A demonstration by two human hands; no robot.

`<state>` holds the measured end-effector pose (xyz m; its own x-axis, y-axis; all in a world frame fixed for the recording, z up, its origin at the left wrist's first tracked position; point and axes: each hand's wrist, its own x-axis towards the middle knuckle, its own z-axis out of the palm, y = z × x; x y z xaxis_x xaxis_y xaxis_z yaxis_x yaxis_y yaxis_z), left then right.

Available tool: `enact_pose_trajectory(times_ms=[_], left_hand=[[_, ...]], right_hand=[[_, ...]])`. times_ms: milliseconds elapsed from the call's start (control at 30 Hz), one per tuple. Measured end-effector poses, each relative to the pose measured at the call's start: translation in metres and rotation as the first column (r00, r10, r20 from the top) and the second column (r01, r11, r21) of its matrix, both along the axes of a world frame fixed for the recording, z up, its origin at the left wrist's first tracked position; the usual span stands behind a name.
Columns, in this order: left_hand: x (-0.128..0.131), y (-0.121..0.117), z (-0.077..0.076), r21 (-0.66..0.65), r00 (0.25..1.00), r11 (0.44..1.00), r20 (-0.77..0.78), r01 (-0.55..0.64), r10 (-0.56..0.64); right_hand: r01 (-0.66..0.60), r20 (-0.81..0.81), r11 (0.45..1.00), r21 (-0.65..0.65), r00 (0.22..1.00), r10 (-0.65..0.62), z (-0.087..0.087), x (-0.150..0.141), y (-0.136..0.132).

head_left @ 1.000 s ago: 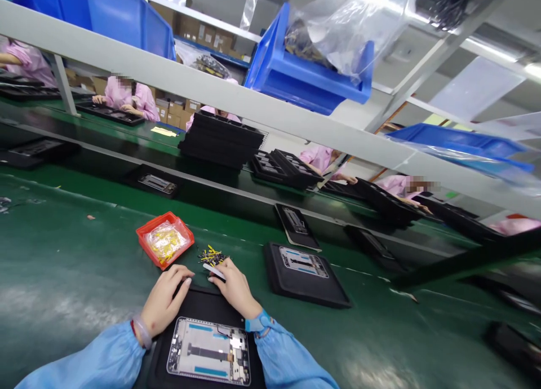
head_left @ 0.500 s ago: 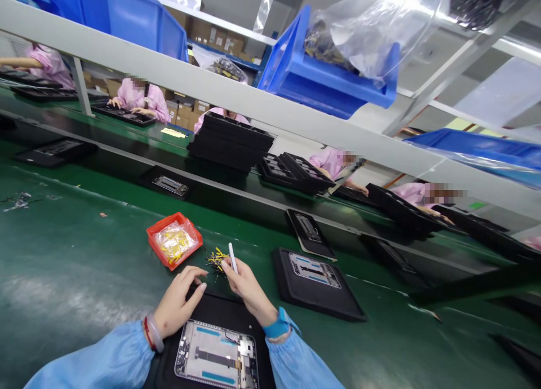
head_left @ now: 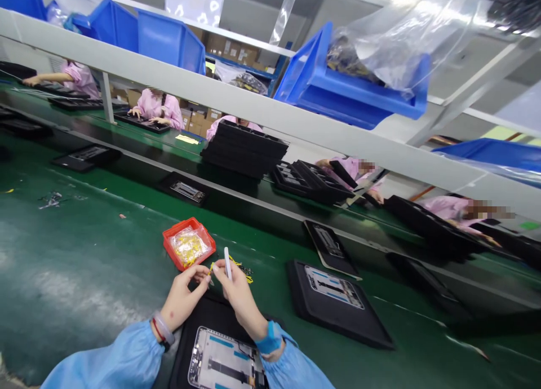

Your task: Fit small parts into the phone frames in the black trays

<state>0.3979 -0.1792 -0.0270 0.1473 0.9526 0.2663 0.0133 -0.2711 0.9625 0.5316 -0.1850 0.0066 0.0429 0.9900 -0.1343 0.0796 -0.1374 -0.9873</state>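
My left hand [head_left: 182, 300] and my right hand [head_left: 240, 296] meet fingertip to fingertip above the near bench. Between them is a small yellow strip [head_left: 211, 268], pinched at the fingertips of both. A white pen-like tool [head_left: 227, 264] stands up from my right hand, held against the fingers. Behind that hand lies a loose pile of yellow and black strips [head_left: 245, 272], partly hidden. Below my wrists an open phone frame [head_left: 224, 359] with blue strips and a dark ribbon cable rests on a black tray [head_left: 181, 359]; my right sleeve covers its right side.
A red bin [head_left: 171, 248] holds a clear bag of yellow pieces. To the right, another phone frame [head_left: 333, 286] sits on a thick black tray [head_left: 338, 321]. Further trays lie along the dark conveyor strip [head_left: 262, 206]. Blue bins [head_left: 338, 96] stand on an overhead shelf; co-workers in pink sit opposite.
My right hand has drawn from the strip pile towards my left hand, bringing a yellow strip. My left fingers have closed in to meet it. The whole view has shifted slightly.
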Motion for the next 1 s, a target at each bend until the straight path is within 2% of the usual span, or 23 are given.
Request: enact_pose_trajectory(times_ms=[67,133,167,233,333,400,500,567,633,733,800,933,1000], left_hand=[[-0.002,0.001,0.002,0.022,0.999,0.999,-0.001,-0.043,0.043],[-0.004,0.001,0.004,0.054,0.998,0.996,-0.008,-0.069,0.07],[-0.004,0.001,0.006,0.076,0.997,0.994,-0.015,-0.077,0.079],[-0.005,0.0,0.008,0.133,0.995,0.987,-0.038,-0.09,0.095],[-0.007,-0.002,0.011,0.235,0.988,0.966,-0.08,-0.107,0.129],[-0.007,-0.002,0.011,0.292,0.982,0.949,-0.109,-0.118,0.156],[-0.009,-0.001,0.011,0.344,0.97,0.929,-0.141,-0.138,0.196],[-0.01,0.001,0.01,0.36,0.961,0.919,-0.155,-0.161,0.229],[-0.012,0.004,0.01,0.357,0.948,0.914,-0.173,-0.193,0.268],[-0.02,0.012,0.008,0.332,0.924,0.909,-0.199,-0.251,0.328],[-0.026,0.019,0.007,0.32,0.903,0.898,-0.206,-0.302,0.377],[-0.04,0.031,0.003,0.302,0.845,0.855,-0.213,-0.421,0.491],[-0.043,0.034,0.002,0.291,0.836,0.853,-0.223,-0.433,0.501]], right_hand=[[0.018,0.2,0.97,0.243,0.977,-0.068,0.0,0.003,-0.001],[-0.099,0.449,0.865,0.492,0.88,-0.155,0.0,0.007,-0.004],[-0.19,0.556,0.805,0.562,0.807,-0.198,0.001,0.008,-0.005],[-0.355,0.711,0.725,0.591,0.653,-0.261,0.002,0.008,-0.008],[-0.519,0.824,0.649,0.556,0.445,-0.349,0.008,0.004,-0.01],[-0.583,0.843,0.609,0.539,0.371,-0.391,0.013,0.001,-0.01],[-0.638,0.855,0.572,0.515,0.332,-0.398,0.019,-0.001,-0.007],[-0.647,0.863,0.574,0.502,0.334,-0.379,0.022,0.001,-0.003],[-0.61,0.864,0.612,0.503,0.366,-0.345,0.023,0.004,0.006],[-0.427,0.83,0.776,0.464,0.517,-0.211,0.026,0.005,0.027],[-0.328,0.784,0.859,0.394,0.608,-0.127,0.026,0.002,0.044],[-0.294,0.737,0.897,0.331,0.674,-0.052,0.016,-0.01,0.071],[-0.279,0.695,0.905,0.322,0.718,-0.026,0.01,-0.015,0.077]])
